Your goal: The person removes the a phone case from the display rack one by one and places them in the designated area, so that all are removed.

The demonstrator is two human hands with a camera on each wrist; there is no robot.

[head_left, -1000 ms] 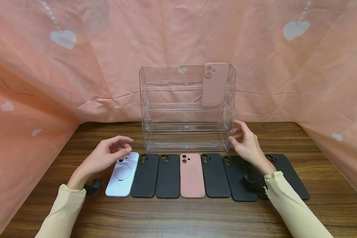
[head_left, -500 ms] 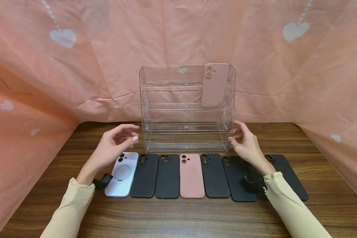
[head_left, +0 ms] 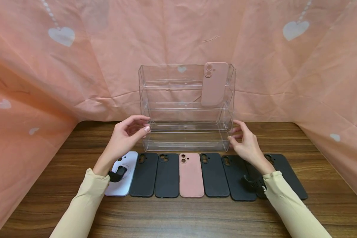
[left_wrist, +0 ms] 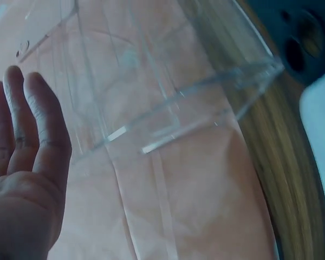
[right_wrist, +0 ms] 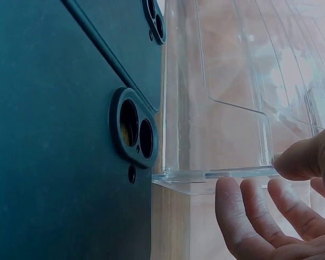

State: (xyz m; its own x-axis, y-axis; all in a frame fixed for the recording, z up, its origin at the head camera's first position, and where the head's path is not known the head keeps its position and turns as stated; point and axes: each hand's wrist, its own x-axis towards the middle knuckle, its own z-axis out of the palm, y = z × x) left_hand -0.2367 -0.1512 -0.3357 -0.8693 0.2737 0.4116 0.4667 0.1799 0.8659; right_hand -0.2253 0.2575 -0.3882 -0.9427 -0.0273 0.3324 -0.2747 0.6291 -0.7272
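Observation:
A clear tiered display rack [head_left: 184,145] stands behind a row of phone cases. One pink phone case [head_left: 215,84] leans upright in its top tier at the right. My right hand [head_left: 244,142] holds the rack's right side near the bottom; in the right wrist view the thumb [right_wrist: 298,160] is at the panel's front edge and the fingers lie along its outer face. My left hand [head_left: 129,134] is raised at the rack's left side, its fingertips overlapping the rack's edge in the head view. In the left wrist view its fingers [left_wrist: 46,124] extend with nothing in them.
On the wooden table [head_left: 178,218] lie a white phone case [head_left: 119,188] under the left wrist, several black phone cases [head_left: 167,178] and a second pink phone case [head_left: 191,177]. Peach cloth [head_left: 122,43] with white hearts encloses the back and sides.
My left hand has moved right and forward, from above the white phone case to the rack's left side. The right hand has stayed at the rack's right side.

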